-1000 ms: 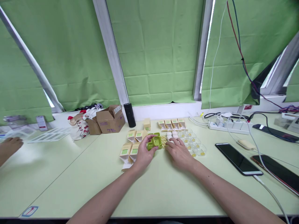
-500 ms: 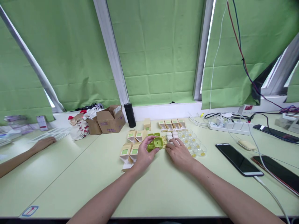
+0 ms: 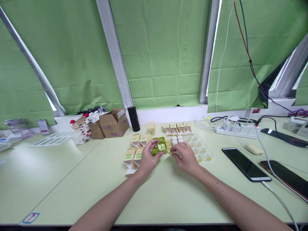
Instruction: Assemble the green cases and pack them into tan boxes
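A small green square container [image 3: 162, 146] is gripped in my left hand [image 3: 148, 158], its hollow side facing up. Other green containers [image 3: 157, 139] lie just behind and beside it. My right hand [image 3: 184, 156] is in a pinch on a small yellowish piece [image 3: 171, 153], right of the green container and apart from it. Behind those fingertips lie several little yellow pieces [image 3: 168, 143] in rows. White blocks [image 3: 177, 139] stand just past my right hand. To its right sit clear plastic cups [image 3: 207, 155] with yellow bits inside.
Open small cartons [image 3: 130, 157] stand left of my left hand, with more cartons [image 3: 176, 128] at the back. A cardboard box [image 3: 113, 123] and a black cylinder [image 3: 133, 119] are farther back. Phones [image 3: 246, 164], cables and a power strip [image 3: 237, 131] occupy the right side.
My right hand has lifted slightly from the yellow pieces and now pinches one. The green container has shifted slightly left. Another person's arm has left the far left.
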`<state>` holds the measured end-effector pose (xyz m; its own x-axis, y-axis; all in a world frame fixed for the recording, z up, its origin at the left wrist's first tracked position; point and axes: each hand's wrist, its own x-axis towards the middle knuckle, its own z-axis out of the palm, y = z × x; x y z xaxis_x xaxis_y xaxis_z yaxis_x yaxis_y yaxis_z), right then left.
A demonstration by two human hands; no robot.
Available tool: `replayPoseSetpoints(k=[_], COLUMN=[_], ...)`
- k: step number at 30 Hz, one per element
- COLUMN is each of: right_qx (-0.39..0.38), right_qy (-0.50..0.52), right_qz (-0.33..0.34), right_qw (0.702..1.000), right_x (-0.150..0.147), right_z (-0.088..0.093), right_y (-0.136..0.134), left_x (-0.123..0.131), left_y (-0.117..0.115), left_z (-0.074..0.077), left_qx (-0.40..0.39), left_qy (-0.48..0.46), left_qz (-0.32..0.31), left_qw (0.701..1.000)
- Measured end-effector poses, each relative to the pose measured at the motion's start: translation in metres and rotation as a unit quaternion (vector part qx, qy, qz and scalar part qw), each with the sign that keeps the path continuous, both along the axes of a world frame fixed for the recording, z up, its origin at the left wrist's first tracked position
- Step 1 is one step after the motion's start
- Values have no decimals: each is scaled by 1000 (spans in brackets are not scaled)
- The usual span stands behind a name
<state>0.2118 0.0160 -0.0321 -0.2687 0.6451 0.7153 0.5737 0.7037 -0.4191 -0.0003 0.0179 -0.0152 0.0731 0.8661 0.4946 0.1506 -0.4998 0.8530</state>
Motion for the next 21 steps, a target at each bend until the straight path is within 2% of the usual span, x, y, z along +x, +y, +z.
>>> replayPoseSetpoints(k=[4, 9, 12, 21], right_qx=[-93, -205, -244, -317], right_qy=[165, 327, 377, 462], right_qz=[70, 134, 151, 158], right_qw=[979, 913, 881, 813], right_x=[-2, -3, -2, -2], right_z=[2, 5, 9, 17], right_y=[2, 8, 7, 2], left_x=[0, 1, 2, 3], left_y=[0, -1, -2, -1], left_z=[0, 1, 1, -4], left_qx=[-13, -15, -14, -10], left_qy=[-5, 3, 9, 22], left_qz=[8, 8, 3, -8], left_qw=[1000, 1000, 1000, 1000])
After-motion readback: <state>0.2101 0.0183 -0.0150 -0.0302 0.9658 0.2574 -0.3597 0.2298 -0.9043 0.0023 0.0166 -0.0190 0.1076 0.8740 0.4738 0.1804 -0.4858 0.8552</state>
